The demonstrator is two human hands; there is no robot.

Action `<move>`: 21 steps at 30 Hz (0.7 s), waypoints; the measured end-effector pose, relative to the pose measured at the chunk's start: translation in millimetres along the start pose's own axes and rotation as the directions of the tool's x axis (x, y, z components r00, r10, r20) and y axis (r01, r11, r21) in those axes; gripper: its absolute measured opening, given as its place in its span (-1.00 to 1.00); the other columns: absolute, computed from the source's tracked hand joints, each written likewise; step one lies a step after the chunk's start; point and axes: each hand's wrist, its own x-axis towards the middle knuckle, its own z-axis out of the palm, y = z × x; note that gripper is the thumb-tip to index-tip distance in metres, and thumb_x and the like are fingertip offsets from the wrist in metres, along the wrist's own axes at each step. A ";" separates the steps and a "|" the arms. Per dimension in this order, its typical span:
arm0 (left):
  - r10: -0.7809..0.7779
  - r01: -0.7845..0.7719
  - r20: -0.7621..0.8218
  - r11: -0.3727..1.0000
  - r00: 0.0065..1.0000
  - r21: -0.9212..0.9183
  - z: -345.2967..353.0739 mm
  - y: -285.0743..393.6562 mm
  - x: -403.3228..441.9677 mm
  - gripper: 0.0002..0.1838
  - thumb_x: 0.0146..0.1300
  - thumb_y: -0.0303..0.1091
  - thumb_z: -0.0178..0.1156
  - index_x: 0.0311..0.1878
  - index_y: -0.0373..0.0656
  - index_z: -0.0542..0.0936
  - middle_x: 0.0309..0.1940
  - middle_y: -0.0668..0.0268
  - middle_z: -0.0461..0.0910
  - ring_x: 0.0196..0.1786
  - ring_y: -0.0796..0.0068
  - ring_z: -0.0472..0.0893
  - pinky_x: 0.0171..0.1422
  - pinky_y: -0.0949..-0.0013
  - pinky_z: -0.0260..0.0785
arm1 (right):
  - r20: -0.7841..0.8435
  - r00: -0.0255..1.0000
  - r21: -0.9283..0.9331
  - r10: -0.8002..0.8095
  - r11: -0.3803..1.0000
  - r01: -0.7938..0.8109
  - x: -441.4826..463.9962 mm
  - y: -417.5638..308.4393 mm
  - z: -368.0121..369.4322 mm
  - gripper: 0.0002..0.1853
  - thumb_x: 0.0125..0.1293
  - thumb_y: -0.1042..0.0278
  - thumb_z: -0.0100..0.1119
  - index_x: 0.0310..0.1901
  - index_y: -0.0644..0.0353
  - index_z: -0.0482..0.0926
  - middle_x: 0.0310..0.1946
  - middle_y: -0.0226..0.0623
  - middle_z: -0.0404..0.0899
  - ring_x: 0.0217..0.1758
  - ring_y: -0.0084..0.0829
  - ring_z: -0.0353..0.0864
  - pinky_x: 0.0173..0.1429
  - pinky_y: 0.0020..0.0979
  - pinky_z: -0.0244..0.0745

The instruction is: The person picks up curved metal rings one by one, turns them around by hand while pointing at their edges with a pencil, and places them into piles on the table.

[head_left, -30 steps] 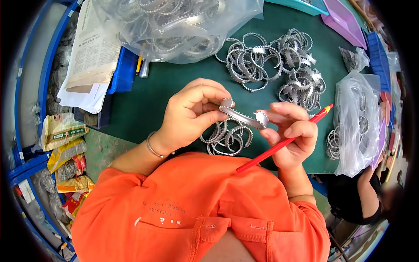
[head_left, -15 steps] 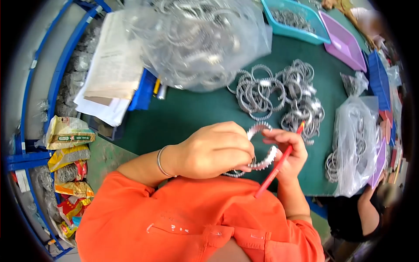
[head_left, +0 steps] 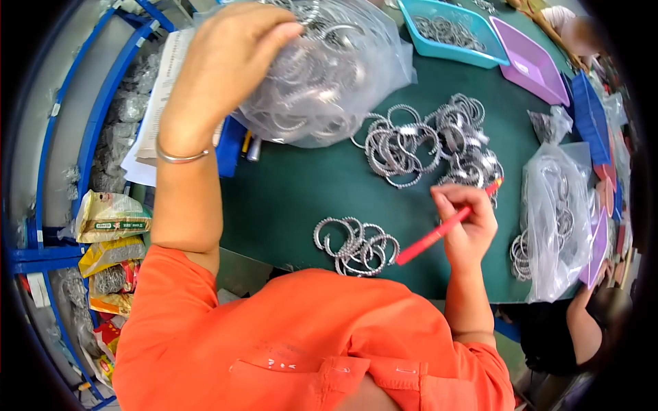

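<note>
My left hand (head_left: 223, 68) reaches over the clear plastic bag (head_left: 384, 61) of silver bangles, fingers stretched towards its mouth and thumb apart. Its fingertips are beside some bangles (head_left: 336, 34), and I see nothing held in it. A slim red pen (head_left: 435, 236) with a yellow end lies in the closed fingers of my right hand (head_left: 469, 219). Below and left of that hand, several twisted silver bangles (head_left: 356, 246) lie in a small overlapping group near the front table edge. Beyond my right hand sits a bigger heap of bangles (head_left: 404, 147).
A turquoise tray (head_left: 456, 51) of small metal pieces and a purple tray (head_left: 531, 65) stand at the back right. Another plastic bag (head_left: 558, 226) with bangles lies on the right. Papers (head_left: 164, 96) are at the left, beside blue shelving (head_left: 86, 147). Another person's arm (head_left: 582, 329) shows at the lower right.
My left hand has left the bangle it held between both hands and moved up-left to the bag. My right hand has shifted slightly right, keeping the pen. The front bangle group is now uncovered.
</note>
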 end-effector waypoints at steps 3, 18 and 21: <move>0.050 -0.015 -0.350 0.994 0.935 0.104 5.8 19.1 -2.0 -0.83 0.12 -0.36 0.18 -0.25 -0.20 0.60 -0.20 0.26 0.59 -0.13 0.37 0.56 0.00 0.41 0.34 | 0.173 0.976 -0.242 -0.134 0.954 0.174 15.3 9.9 5.8 -0.83 -0.02 0.68 0.20 -0.46 0.28 0.39 -0.38 -0.23 0.57 -0.32 -0.39 0.57 -0.26 -0.48 0.45; -0.022 0.272 0.403 0.771 0.915 -0.575 92.0 92.3 -124.9 -0.51 0.04 -0.45 0.19 0.08 -0.29 0.37 0.03 0.06 0.39 0.09 0.08 0.38 0.16 0.26 0.25 | 0.414 0.910 -0.356 -0.034 0.914 0.196 65.5 26.5 12.6 -0.79 -0.11 0.77 0.07 -0.50 0.25 0.32 -0.48 -0.26 0.50 -0.38 -0.39 0.50 -0.21 -0.43 0.41; -0.003 0.300 0.447 0.745 0.895 -0.596 97.6 95.6 -132.9 -0.51 0.03 -0.44 0.20 0.08 -0.29 0.37 0.08 0.05 0.36 0.13 0.09 0.36 0.16 0.26 0.26 | 0.273 0.958 0.134 0.085 0.983 -0.126 84.3 4.7 -3.2 -0.79 0.00 0.76 0.09 -0.45 0.23 0.33 -0.42 -0.33 0.48 -0.34 -0.58 0.43 -0.26 -0.55 0.38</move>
